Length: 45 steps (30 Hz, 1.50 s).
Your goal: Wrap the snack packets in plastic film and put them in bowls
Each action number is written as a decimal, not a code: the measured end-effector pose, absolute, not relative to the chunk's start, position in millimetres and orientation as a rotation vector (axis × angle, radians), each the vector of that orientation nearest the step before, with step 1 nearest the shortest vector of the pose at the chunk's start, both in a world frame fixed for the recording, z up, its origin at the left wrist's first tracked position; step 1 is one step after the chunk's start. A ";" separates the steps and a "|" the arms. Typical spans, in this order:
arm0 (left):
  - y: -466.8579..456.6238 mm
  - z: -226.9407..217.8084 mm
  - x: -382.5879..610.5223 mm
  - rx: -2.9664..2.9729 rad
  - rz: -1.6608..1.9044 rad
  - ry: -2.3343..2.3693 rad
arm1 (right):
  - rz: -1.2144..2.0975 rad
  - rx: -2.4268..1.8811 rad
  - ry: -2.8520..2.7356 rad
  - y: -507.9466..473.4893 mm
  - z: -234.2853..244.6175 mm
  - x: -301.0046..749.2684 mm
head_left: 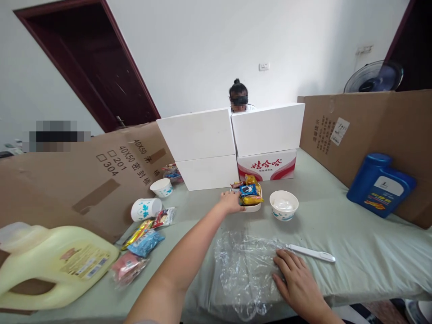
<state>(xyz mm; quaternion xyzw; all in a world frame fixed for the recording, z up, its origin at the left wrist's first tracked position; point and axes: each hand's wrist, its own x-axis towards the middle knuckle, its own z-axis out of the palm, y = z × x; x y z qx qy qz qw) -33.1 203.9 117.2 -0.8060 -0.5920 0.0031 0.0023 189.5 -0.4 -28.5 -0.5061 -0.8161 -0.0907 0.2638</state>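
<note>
My left hand point(231, 201) reaches forward and grips the near-left rim of a white bowl point(251, 208) heaped with snack packets point(250, 191) in blue, yellow and orange. My right hand point(297, 279) lies flat with fingers spread on a sheet of clear crinkled plastic wrap point(246, 265) at the table's front edge. A white knife-like tool point(312, 253) lies just beyond my right hand. An empty white bowl with blue flowers point(284, 204) stands to the right of the filled one.
Loose snack packets point(145, 240), a tipped paper cup point(146, 209) and a small bowl point(162, 187) lie at left. A yellow jug point(50, 265) sits front left, a blue jug point(380, 184) at right. White boxes point(232, 144) and cardboard walls point(364, 135) ring the table; a person sits behind.
</note>
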 end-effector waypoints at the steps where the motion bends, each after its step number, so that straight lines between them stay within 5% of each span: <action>1: 204.0 122.6 -37.6 -2.562 -0.021 -1.843 | -0.241 -1.372 -2.205 -0.6 -28.1 189.4; 9: 111.1 128.2 -31.8 -2.660 -0.580 -1.646 | -0.180 -1.384 -2.188 -1.9 -23.1 187.2; 12: 55.2 85.7 -17.2 -2.990 -0.382 -1.505 | -0.141 -1.411 -2.186 -2.7 -20.5 184.2; 18: 27.1 19.9 -38.1 -2.663 -0.154 -1.824 | -0.049 -1.550 -2.362 -20.3 4.8 186.6; 24: 31.6 21.6 -52.4 -2.683 -0.203 -1.800 | 0.082 -1.598 -2.362 -15.8 47.4 157.8; 30: 44.8 11.0 -45.7 -2.770 -0.133 -1.713 | 0.146 -1.374 -2.437 27.9 17.8 116.1; 40: 67.1 17.6 -86.1 -2.700 -0.016 -1.869 | 0.258 -1.911 -2.376 50.9 1.6 141.1; 45: 57.3 29.6 -113.4 -2.563 -0.312 -1.952 | 0.141 -1.799 -2.393 35.3 13.0 156.1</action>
